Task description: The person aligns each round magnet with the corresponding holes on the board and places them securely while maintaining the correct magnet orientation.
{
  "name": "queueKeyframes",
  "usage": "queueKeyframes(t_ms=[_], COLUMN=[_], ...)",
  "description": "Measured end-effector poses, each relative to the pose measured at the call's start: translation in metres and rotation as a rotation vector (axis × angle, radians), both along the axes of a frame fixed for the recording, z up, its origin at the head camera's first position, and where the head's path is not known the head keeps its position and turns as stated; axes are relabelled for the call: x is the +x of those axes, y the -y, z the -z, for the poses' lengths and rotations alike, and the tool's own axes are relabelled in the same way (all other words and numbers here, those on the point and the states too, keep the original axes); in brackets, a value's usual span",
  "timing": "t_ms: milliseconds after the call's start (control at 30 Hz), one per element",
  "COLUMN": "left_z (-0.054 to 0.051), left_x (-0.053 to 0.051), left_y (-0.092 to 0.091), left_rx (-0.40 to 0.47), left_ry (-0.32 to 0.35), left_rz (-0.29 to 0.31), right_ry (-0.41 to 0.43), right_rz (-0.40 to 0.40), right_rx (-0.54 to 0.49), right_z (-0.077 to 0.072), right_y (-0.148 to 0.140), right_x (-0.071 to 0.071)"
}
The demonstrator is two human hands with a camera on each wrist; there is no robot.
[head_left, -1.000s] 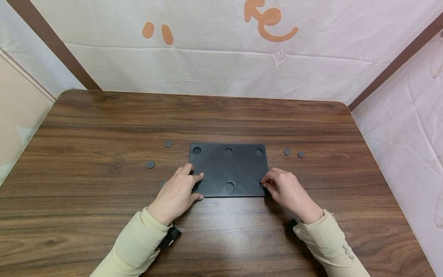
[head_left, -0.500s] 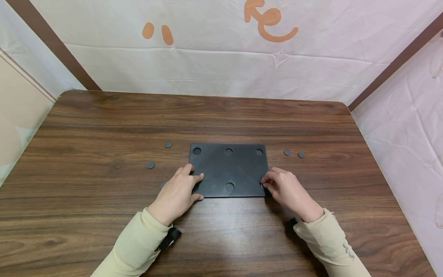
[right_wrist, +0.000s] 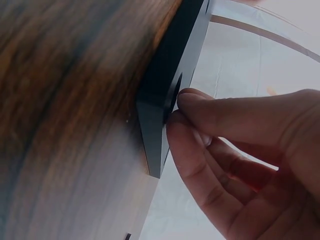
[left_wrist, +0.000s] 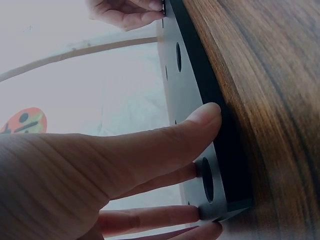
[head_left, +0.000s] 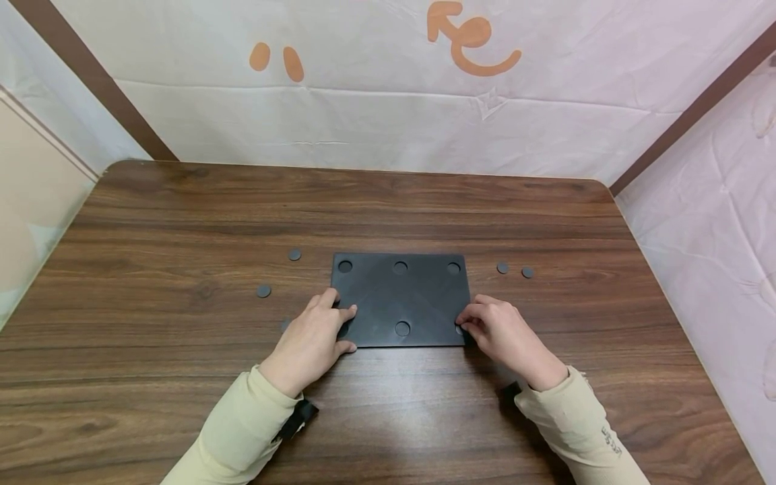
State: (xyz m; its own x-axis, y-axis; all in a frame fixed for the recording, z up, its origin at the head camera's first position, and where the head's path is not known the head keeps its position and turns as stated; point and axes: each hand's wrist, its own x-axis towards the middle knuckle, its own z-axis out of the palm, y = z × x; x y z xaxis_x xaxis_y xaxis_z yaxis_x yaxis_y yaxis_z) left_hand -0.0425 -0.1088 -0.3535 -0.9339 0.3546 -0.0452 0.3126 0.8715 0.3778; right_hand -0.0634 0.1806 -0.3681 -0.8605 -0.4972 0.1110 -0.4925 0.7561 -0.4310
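A dark grey rectangular plate (head_left: 406,293) with round recesses lies flat on the table. My left hand (head_left: 309,340) rests on its left end, thumb at the front edge, one finger on top and others by the left side. At the near right corner, my right hand (head_left: 500,333) pinches thumb and forefinger together over a recess (right_wrist: 173,97). A sliver of a small dark disc (left_wrist: 164,8) shows at those fingertips in the left wrist view; the fingers hide most of it. The recess at the near left corner (left_wrist: 208,180) is partly covered by my left hand in the head view.
Two small grey discs lie right of the plate, a nearer-in disc (head_left: 502,268) and an outer disc (head_left: 527,273). Left of it are a far disc (head_left: 294,254), a middle disc (head_left: 263,290) and one disc (head_left: 285,325) half hidden by my left hand. A pale curtain (head_left: 388,128) hangs behind the table.
Both hands and the plate keep their places. The whole head view has shifted down very slightly.
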Motion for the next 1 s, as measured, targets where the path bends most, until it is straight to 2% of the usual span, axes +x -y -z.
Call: queueKeyframes(t_ms=[367, 1000], left_z=[0.0004, -0.0007], left_x=[-0.0001, -0.0003], left_y=[0.0004, -0.0001], left_rx=[-0.009, -0.006], left_ry=[0.004, 0.005], left_rz=[-0.001, -0.006], right_ry=[-0.014, -0.041], right_rz=[-0.024, 0.025], right_rx=[-0.028, 0.001], right_z=[0.0015, 0.0003], right_y=[-0.0018, -0.0092], right_x=[-0.0019, -0.0080])
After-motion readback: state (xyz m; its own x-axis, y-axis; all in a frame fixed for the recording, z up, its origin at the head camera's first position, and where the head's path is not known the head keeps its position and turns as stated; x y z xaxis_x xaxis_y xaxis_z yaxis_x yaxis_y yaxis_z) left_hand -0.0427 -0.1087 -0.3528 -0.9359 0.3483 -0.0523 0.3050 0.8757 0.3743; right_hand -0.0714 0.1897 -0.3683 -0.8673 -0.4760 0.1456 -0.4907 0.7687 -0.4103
